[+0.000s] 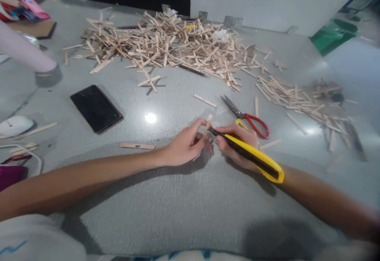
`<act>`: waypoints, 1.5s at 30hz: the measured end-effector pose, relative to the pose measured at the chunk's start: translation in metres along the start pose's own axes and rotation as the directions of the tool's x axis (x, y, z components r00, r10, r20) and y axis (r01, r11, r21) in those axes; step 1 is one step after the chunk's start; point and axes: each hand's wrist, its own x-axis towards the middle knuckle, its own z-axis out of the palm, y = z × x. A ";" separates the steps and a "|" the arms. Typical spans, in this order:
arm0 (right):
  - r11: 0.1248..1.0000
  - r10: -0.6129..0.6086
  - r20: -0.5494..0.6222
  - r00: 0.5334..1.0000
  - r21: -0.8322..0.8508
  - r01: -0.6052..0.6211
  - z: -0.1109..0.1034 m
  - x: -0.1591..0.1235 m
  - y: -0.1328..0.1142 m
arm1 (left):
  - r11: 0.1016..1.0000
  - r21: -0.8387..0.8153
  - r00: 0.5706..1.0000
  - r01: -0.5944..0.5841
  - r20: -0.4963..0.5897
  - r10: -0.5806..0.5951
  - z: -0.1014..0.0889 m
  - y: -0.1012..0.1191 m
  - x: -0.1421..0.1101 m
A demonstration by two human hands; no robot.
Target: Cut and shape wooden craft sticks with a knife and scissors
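Note:
My left hand (187,144) pinches a short wooden craft stick (208,122) that points up between thumb and fingers. In my right hand (239,144) is a yellow and black box cutter (255,157), its handle slanting down toward my right wrist. The cutter's front end meets the craft stick or lies very close to it; the blade is too small to make out clearly. Just beyond my right hand lie scissors (245,116) with red and yellow handles. A loose craft stick (137,146) rests on the table left of my left hand.
A large heap of craft sticks (160,43) covers the back of the grey table (166,213), with a smaller pile (297,98) at right. A black phone (96,108) lies left of centre. At far left are a white mouse (16,125) and a pale cylinder (26,49).

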 end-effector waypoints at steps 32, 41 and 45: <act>0.997 -0.079 0.044 0.996 -0.013 0.079 -0.001 0.005 0.001 | 0.983 0.155 0.995 -0.099 0.025 0.096 0.002 -0.005 -0.001; 0.995 -0.100 0.032 0.994 -0.020 0.101 0.001 0.004 0.003 | 0.982 0.158 0.994 -0.107 0.031 0.104 0.002 -0.007 -0.001; 0.994 -0.104 0.020 0.994 -0.024 0.105 0.002 0.004 0.004 | 0.982 0.155 0.994 -0.105 0.029 0.101 0.002 -0.005 0.000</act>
